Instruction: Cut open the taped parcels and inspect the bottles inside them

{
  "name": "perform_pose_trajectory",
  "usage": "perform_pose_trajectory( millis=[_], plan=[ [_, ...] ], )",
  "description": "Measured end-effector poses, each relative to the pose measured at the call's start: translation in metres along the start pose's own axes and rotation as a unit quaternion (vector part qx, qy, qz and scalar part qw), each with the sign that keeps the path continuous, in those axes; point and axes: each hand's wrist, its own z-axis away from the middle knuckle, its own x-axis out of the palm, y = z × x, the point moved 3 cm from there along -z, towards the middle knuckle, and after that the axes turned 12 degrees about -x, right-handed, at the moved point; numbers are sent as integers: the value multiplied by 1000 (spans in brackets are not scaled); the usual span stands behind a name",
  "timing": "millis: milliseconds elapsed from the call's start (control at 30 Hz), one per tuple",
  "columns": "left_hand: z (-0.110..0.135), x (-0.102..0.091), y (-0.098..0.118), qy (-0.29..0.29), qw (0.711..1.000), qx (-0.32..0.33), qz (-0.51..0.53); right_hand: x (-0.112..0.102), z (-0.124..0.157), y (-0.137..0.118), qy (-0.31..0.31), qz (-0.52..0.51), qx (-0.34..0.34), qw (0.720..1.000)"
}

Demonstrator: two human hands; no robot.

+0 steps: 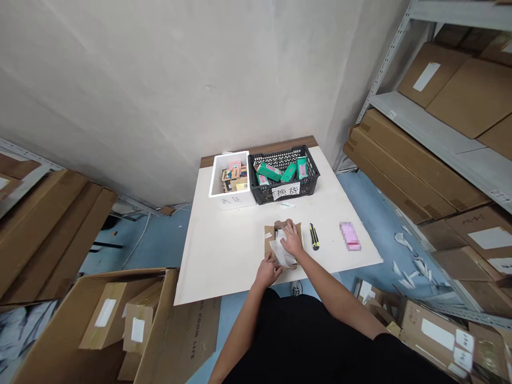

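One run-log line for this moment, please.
left hand: near-left corner of carton; right hand: over white wrap in carton; knife: right of carton; white bin, black crate: beyond carton

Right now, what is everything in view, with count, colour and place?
Open box: 1, brown, table, near edge
Sheet: 1, white, at open box
Utility knife: 1, black/yellow, right of box
Blurred item: 1, pink, table's right
Slip: 1, white, before crate
Bin: 1, white, table's far side
Small boxes: several, mixed, in bin
Crate: 1, black, right of bin
Packages: several, green, in crate
Table: 1, white, centre
Shelving: 2, grey, both sides
Cartons: many, brown, both sides
Wall: 1, grey, behind
Floor: 1, blue, below
Left hand: 1, bare, at box
Right hand: 1, bare, at sheet
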Motion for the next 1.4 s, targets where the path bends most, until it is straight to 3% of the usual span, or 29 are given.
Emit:
perform_pose_trajectory(
  millis=[200, 467, 733, 833, 933, 1067, 1200, 1300, 1367, 1400],
  plan=[
    [1, 4, -3, 7, 999, 40, 0, -20, -30, 19, -51, 5, -16, 999],
    [-1, 15, -4, 23, 999, 37, 21, 14, 2, 4, -187, 138, -53, 971],
    [-15, 22, -6, 51, 998, -20, 25, 18, 17, 11, -233, 35, -6, 972],
    [-34, 32, 10, -21, 998, -5, -51, 11, 10, 18, -212, 12, -6, 977],
    [-53, 41, 26, -95, 988, -31, -119, 1, 3, 21, -174, 1, -4, 985],
    [-65, 45, 34, -121, 983, -31, -134, -12, 1, 20, -81, 3, 11, 997],
    [-65, 35, 23, -31, 998, -13, -44, -30, 10, 10, 63, -28, -4, 998],
    [-66, 20, 10, 56, 997, -32, 41, -46, 26, 5, 179, -48, 25, 982],
    [-68, 11, 6, 101, 991, -52, 65, -49, 38, 1, 184, -69, 26, 980],
    [-69, 7, 5, 119, 989, -61, 63, -46, 42, -1, 152, -82, 13, 985]
  ],
)
